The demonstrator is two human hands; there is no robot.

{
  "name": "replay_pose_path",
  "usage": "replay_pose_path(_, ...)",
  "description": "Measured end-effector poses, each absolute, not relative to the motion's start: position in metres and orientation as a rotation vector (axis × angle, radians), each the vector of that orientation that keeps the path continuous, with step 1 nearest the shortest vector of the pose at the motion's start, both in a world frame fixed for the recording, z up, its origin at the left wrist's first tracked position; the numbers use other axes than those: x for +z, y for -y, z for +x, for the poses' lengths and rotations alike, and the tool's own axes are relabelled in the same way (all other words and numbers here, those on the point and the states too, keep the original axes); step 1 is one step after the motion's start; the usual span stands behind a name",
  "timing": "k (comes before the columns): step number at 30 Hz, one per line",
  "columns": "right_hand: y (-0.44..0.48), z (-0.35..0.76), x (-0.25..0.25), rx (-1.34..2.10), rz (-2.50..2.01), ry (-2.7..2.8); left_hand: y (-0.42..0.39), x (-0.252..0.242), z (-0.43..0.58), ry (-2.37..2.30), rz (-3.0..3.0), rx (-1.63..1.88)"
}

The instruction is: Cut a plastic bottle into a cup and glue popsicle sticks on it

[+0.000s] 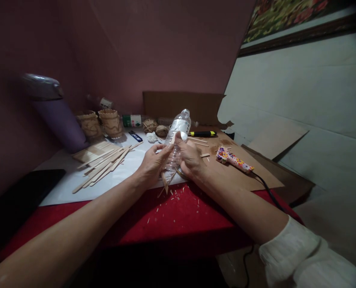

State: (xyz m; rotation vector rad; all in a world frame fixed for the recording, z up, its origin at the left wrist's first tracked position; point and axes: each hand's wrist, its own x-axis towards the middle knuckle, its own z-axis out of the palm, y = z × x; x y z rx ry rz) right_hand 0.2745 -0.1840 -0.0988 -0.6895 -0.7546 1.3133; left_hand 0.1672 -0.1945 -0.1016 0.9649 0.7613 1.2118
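A clear ribbed plastic bottle with a white label, tilted slightly to the right, is between my two hands over the front part of the table. My left hand is closed against its left side, thumb pointing toward the label. On the other side, my right hand is closed around it with the thumb raised. A pale sliver of wood seems to be at my thumbs, partly hidden by them. Below the bottle, a wooden stick and thin splinters poke out toward the red cloth.
Flat wooden sticks lie on white paper at left, near a purple tumbler and wood-patterned cups. A patterned glue gun with a cord and a yellow-black handled tool rest on cardboard. Shavings litter the red cloth.
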Motion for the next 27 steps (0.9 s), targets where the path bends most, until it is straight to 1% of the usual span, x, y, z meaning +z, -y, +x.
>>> replay_pose_path(6,0.185,0.273,-0.096,1.285,-0.703,0.788,0.196,-0.102,0.169,-0.758,0.968,1.232)
replay_pose_path(14,0.188,0.277,-0.09,1.345,-0.698,0.85,0.199,-0.103,0.171,-0.751,0.909,1.305)
replay_pose_path(20,0.183,0.286,-0.092,1.27,-0.817,0.941,0.199,-0.099,0.163,-0.605,0.927,1.148)
replay_pose_path(23,0.181,0.291,-0.092,1.29,-0.838,0.959,0.197,-0.099,0.159,-0.576,0.945,1.08)
replay_pose_path(27,0.18,0.293,-0.091,1.348,-0.824,0.931,0.194,-0.101,0.158,-0.61,0.965,1.083)
